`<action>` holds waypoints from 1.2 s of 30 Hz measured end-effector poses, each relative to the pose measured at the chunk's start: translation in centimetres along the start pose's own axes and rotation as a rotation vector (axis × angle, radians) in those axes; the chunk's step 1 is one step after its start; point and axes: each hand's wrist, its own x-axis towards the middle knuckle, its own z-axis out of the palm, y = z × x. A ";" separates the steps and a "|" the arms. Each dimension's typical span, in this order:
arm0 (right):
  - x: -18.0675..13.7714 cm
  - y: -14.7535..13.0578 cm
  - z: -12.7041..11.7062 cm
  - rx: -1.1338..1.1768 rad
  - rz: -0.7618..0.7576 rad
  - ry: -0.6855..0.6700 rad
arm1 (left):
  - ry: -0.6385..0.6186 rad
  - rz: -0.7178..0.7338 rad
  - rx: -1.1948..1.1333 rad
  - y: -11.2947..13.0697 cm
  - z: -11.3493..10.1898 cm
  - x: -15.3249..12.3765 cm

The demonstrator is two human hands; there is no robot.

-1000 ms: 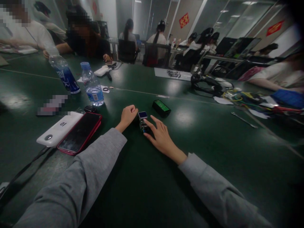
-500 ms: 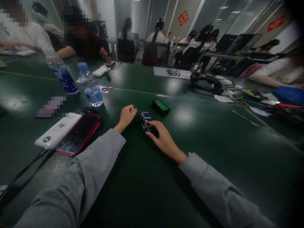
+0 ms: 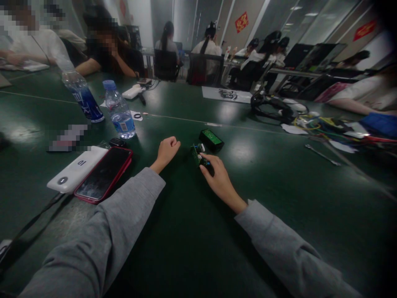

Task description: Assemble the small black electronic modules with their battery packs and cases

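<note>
My right hand (image 3: 218, 180) grips a small electronic module (image 3: 196, 153), a green circuit board with small parts on it, and holds it tilted on its side on the dark green table (image 3: 192, 248). My left hand (image 3: 166, 151) rests on the table as a closed fist a little to the left of the module, with nothing in it. Just beyond the module lies a small black box with a green top (image 3: 211, 140). Both arms wear grey sleeves.
At the left lie a red-cased phone (image 3: 104, 174), a white power bank (image 3: 76, 169) and two water bottles (image 3: 119, 110). Cables, tools and papers (image 3: 322, 126) crowd the right side. Other people sit at the far edge and at desks behind.
My right hand closed on the module, turned it over onto its side and shifted it slightly right and away. My left fist stayed where it was.
</note>
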 end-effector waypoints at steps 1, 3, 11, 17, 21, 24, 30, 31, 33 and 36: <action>0.0 0.0 0.0 0.012 0.000 -0.014 | 0.001 0.000 -0.003 0.0 0.0 0.0; 0.0 0.1 0.0 0.053 0.021 -0.019 | 0.006 0.006 -0.003 -0.1 0.0 0.0; 0.2 1.1 0.5 0.396 0.229 0.147 | 0.024 0.025 0.007 -0.1 0.1 0.0; 0.2 1.5 0.5 0.333 0.346 0.234 | 0.015 0.025 -0.015 0.0 0.0 -0.1; 0.1 2.2 0.6 0.272 0.375 0.321 | 0.007 0.007 -0.009 0.1 -0.1 -0.1; 0.1 2.5 0.7 0.271 0.357 0.328 | -0.001 -0.007 -0.009 0.3 -0.1 -0.2; 0.2 1.6 0.3 0.295 0.272 0.230 | 0.003 0.008 -0.021 0.4 -0.2 -0.3; 0.2 1.3 0.2 0.254 0.231 0.209 | 0.003 0.007 -0.020 0.3 -0.2 -0.3; 0.3 0.8 0.1 0.158 0.154 0.167 | 0.003 0.003 -0.014 0.2 -0.1 -0.2; 0.3 0.5 0.0 0.140 0.173 0.119 | 0.011 0.011 -0.004 0.2 0.0 -0.1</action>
